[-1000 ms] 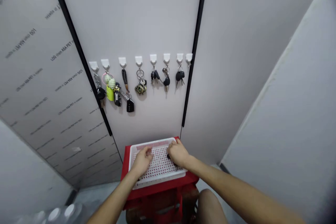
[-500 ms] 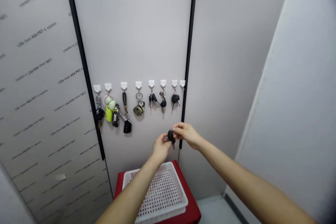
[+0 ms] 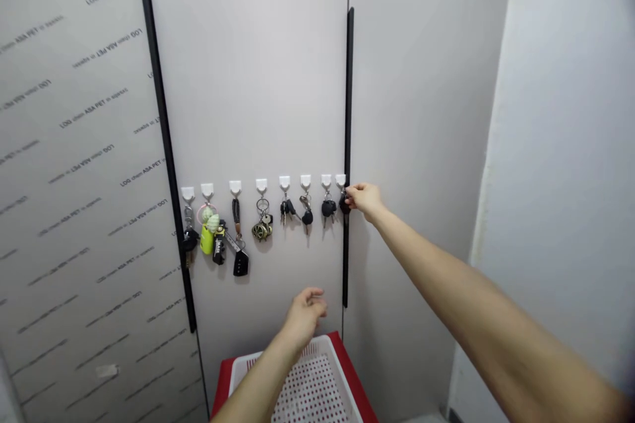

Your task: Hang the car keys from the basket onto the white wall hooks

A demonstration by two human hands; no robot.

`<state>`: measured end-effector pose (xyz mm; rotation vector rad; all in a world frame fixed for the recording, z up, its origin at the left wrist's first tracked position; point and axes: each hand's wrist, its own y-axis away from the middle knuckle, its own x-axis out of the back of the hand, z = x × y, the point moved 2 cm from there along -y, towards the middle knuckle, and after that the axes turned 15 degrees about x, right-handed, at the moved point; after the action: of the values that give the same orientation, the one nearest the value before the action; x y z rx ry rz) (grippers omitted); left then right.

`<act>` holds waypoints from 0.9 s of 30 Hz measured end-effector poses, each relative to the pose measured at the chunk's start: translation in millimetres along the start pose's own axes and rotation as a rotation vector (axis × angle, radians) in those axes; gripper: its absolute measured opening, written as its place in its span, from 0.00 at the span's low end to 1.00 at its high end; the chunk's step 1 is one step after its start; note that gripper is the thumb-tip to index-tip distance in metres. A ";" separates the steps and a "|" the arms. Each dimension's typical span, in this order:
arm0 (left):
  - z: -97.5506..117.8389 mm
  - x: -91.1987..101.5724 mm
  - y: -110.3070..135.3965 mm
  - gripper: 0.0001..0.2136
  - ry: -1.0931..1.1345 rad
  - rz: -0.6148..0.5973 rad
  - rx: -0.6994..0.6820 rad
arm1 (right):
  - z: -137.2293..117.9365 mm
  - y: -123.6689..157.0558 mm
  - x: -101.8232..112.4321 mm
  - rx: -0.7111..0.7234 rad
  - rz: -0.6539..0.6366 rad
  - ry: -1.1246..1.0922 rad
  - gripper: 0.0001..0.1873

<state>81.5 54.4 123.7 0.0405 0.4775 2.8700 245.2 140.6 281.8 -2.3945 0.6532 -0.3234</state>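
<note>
My right hand (image 3: 364,199) pinches a bunch of keys with black heads (image 3: 344,203) just below the rightmost white hook (image 3: 340,180). Whether their ring sits on that hook I cannot make out. My left hand (image 3: 303,318) is lower down, above the basket, with fingers loosely bent and apart and nothing in them. Beside the held keys, another black-headed bunch (image 3: 328,208) hangs from the neighbouring hook. Further left hang keys with a black fob (image 3: 307,217), more keys (image 3: 286,209), and a bronze-coloured charm with keys (image 3: 261,230).
A strap with a black fob (image 3: 241,262), a yellow-green keyring charm (image 3: 207,239) and dark keys (image 3: 189,240) hang at left. A white perforated basket (image 3: 333,351) rests on a red-covered stand (image 3: 358,388). Black vertical handles (image 3: 348,99) run along the panel's sides.
My right hand has carried the keys up from between both hands to the rightmost hook. My left hand has let go of them and dropped lower. The view has shifted upward.
</note>
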 end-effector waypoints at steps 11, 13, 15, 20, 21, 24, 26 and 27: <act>-15.9 19.7 3.7 0.11 0.076 0.041 0.027 | 14.1 3.8 -1.1 0.033 0.035 0.141 0.02; -22.4 27.9 3.3 0.11 0.096 0.059 0.034 | 15.5 12.1 2.3 0.117 0.059 0.278 0.04; -29.0 40.4 -0.8 0.11 0.126 0.089 0.015 | 17.3 29.8 -0.4 0.239 0.021 0.407 0.07; -30.2 80.8 -9.6 0.15 0.189 0.263 -0.108 | 33.0 121.1 -47.2 0.251 -0.692 0.240 0.15; -24.8 87.5 -6.8 0.17 0.201 0.290 -0.146 | 33.5 141.5 -58.6 0.218 -0.847 0.171 0.18; 5.5 101.1 17.3 0.27 0.246 0.309 -0.333 | 14.4 179.5 -81.8 0.212 -0.968 -0.084 0.32; 32.8 104.9 44.1 0.31 0.260 0.293 -0.508 | -12.4 182.8 -85.9 0.229 -0.860 -0.296 0.36; 46.1 105.0 58.5 0.32 0.248 0.280 -0.592 | -27.2 180.2 -84.9 0.237 -0.788 -0.397 0.37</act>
<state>-30.7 39.5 185.1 -0.3782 -0.3832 3.1790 95.8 49.0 183.4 -2.2833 -0.5026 -0.2137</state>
